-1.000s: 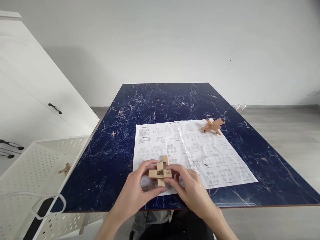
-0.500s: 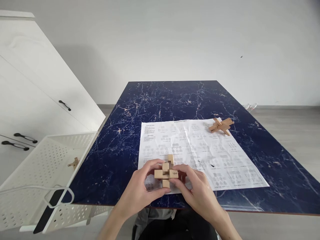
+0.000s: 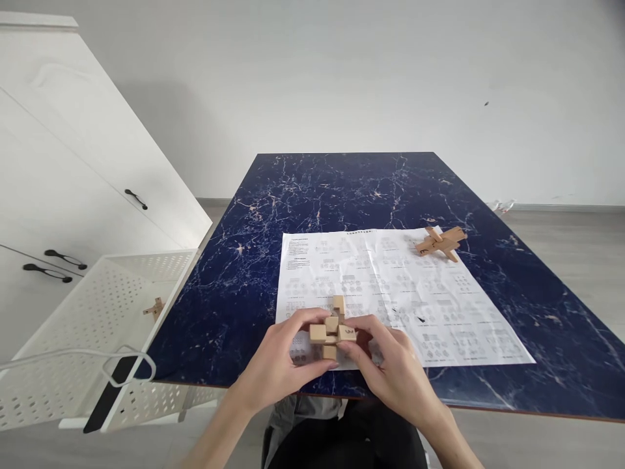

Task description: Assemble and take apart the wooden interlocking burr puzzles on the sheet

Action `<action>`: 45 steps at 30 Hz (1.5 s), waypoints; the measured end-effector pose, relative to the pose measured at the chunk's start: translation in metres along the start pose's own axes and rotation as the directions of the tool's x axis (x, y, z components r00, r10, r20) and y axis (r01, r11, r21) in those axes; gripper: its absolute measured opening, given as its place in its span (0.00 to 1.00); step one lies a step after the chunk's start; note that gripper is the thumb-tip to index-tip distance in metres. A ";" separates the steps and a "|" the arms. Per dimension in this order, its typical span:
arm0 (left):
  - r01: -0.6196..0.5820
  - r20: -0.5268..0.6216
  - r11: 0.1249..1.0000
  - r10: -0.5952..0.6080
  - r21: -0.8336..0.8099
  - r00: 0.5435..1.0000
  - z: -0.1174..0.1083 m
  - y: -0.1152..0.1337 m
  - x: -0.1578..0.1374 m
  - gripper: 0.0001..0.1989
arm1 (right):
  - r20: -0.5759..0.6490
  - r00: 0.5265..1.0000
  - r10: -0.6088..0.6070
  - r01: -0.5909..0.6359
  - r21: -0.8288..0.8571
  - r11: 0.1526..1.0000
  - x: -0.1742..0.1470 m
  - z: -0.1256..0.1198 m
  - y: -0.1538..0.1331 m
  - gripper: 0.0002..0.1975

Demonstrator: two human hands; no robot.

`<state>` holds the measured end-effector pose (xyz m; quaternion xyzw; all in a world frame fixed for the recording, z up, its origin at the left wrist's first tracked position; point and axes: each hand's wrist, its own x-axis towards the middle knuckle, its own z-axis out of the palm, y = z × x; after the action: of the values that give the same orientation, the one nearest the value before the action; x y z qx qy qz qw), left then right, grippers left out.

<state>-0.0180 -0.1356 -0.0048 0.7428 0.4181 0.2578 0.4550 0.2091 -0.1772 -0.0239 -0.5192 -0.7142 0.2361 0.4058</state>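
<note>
Between my hands is a light wooden interlocking puzzle (image 3: 318, 334) made of crossed notched blocks, close to the table's front edge. My left hand (image 3: 283, 355) pinches it, fingers behind and thumb at the near block. On the other side, my right hand (image 3: 388, 355) grips the block marked with a dark number, thumb in front and forefinger on top. A loose-looking notched wooden block (image 3: 338, 303) stands just behind the puzzle; whether it joins on is hidden. Beneath them lies a creased instruction sheet (image 3: 410, 306) printed with small diagrams.
A browner crossed wooden puzzle (image 3: 442, 243) rests on the sheet's far right corner. All this is on a blue marbled table (image 3: 332, 189). To the left stand a white perforated basket (image 3: 105, 296) with a wooden piece (image 3: 155, 309) inside, a pale cable (image 3: 73, 355) and a white cabinet (image 3: 92, 143).
The whole scene has shifted slightly right and up as the head view moved. Both hands still hold the puzzle, which appears turned a little, with its left block sitting nearer the camera.
</note>
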 end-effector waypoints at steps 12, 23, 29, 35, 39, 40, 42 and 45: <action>0.056 0.003 0.998 -0.056 -0.034 0.998 -0.001 0.008 0.002 0.33 | -0.003 0.990 -0.144 0.144 0.007 0.990 -0.001 -0.001 0.006 0.07; -0.176 0.050 0.945 0.168 0.274 0.984 -0.002 0.012 -0.003 0.31 | 0.287 0.940 0.186 -0.313 0.503 0.806 0.004 -0.022 0.003 0.12; -0.224 0.084 0.865 0.208 0.448 0.974 -0.018 0.018 0.012 0.25 | 0.444 0.893 0.069 -0.416 0.758 0.502 -0.002 -0.035 0.005 0.19; -0.143 -0.074 0.802 0.227 0.580 0.971 -0.028 0.002 0.031 0.29 | 0.227 0.939 0.256 -0.343 0.623 0.703 -0.008 -0.042 0.004 0.17; -0.105 -0.095 0.788 0.204 0.607 0.974 -0.032 -0.003 0.042 0.29 | 0.043 0.927 0.372 -0.339 0.520 0.784 -0.014 -0.038 0.014 0.15; -0.103 -0.073 0.784 0.186 0.612 0.980 -0.033 -0.003 0.044 0.29 | 0.002 0.919 0.394 -0.343 0.498 0.797 -0.017 -0.037 0.017 0.15; -0.102 -0.036 0.779 0.158 0.619 0.987 -0.035 -0.001 0.047 0.32 | -0.061 0.905 0.420 -0.347 0.465 0.815 -0.020 -0.035 0.020 0.15; -0.182 0.073 0.758 0.176 0.627 0.982 -0.035 0.007 0.050 0.38 | -0.089 0.902 0.422 -0.337 0.464 0.819 -0.022 -0.033 0.022 0.15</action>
<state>-0.0159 -0.0780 0.0172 0.8898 0.4051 0.1417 0.1553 0.2515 -0.1926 -0.0290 -0.5666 -0.4827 0.4169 0.5217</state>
